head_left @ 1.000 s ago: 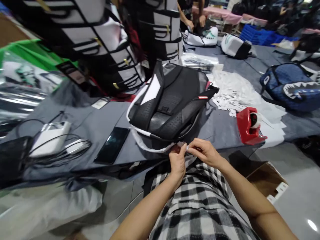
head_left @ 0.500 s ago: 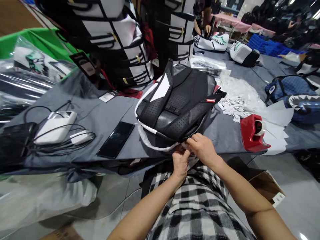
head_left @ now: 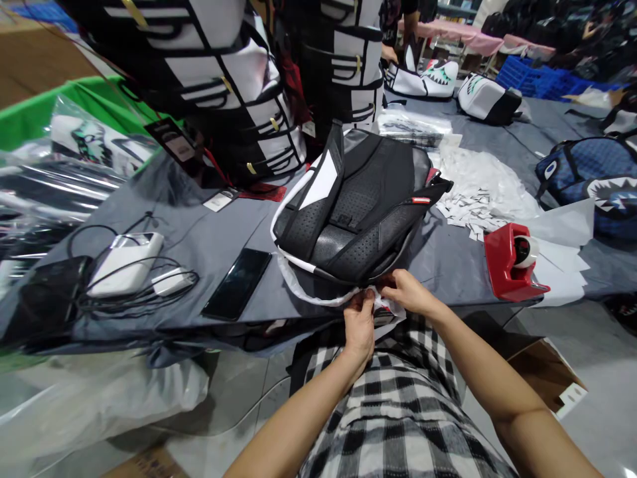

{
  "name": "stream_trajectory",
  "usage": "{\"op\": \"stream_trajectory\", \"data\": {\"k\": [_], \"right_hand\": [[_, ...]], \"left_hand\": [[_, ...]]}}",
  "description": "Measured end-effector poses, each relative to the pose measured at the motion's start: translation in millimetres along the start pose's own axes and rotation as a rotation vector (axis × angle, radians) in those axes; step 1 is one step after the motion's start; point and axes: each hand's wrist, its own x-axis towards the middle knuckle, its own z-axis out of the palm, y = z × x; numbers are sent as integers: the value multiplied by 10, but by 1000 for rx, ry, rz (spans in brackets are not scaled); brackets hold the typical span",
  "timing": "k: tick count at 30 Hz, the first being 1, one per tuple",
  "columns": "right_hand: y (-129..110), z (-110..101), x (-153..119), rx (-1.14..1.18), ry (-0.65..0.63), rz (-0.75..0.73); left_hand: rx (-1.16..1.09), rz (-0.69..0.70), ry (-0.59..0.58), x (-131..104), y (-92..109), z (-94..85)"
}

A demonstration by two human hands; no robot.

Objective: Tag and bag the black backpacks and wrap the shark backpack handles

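Broadly, a grey cloth-covered worktop (head_left: 253,222) spans the view, with the black backpack (head_left: 358,192) lying on it at its near edge, straps facing up and white trim along its left side. Beyond the backpack and to its left rise two stacks of black-and-white bags (head_left: 213,79); well to its right sits a blue bag (head_left: 592,176) with a toothed-mouth print. At the far side, another person's hand (head_left: 388,54) is by a white bag (head_left: 423,81). Right of the backpack lies crumpled clear plastic (head_left: 490,176), and nearer, a red tape dispenser (head_left: 512,265) on white sheets (head_left: 560,272). To its left are a white device (head_left: 127,264) tangled in black cables and, closer in, a dark phone (head_left: 237,283) lying flat. Along the backpack's near-left edge curves thin white plastic film (head_left: 301,290). Below that edge, in front of a checked garment (head_left: 388,411), the left hand (head_left: 359,325) has its grip closed, pinching the film between thumb and fingers. Just beside it, the right hand (head_left: 405,292) reaches with bent fingers to the backpack's near edge; its fingertips are partly hidden, so its grip cannot be told. Smallest, white paper slips (head_left: 465,214) are scattered right of the backpack.
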Motion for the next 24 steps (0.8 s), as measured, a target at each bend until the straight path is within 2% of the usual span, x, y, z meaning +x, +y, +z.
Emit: {"op": "stream_trajectory", "data": {"k": [2,4,6,8,10,11,13,16,20,22,24], "right_hand": [[11,-23,49,30,-27,17],[17,-32,65,-26,9,53],[14,-17,45,-115,91,126],[-4,13,-13,-161,231,165],[-40,38,-96,-121,332,100],[-61,46,-136,-76,331,56],[-98,53,-189,37,203,24],[-113,49,-147,230,-55,106],[-61,25,70,444,-245,218],[-26,-7,151,501,-329,260],[20,-63,160,530,-377,279]], "left_hand": [[14,2,0,6,-8,-4],[32,14,15,11,-14,4],[44,28,40,14,-11,20],[35,33,49,12,4,36],[6,20,35,6,28,43],[-10,7,24,3,41,43],[-31,-4,15,5,61,38],[-35,13,32,33,63,55],[-66,-6,13,63,62,110],[-37,-30,-30,10,123,55],[93,-40,-108,-117,245,-112]]}}
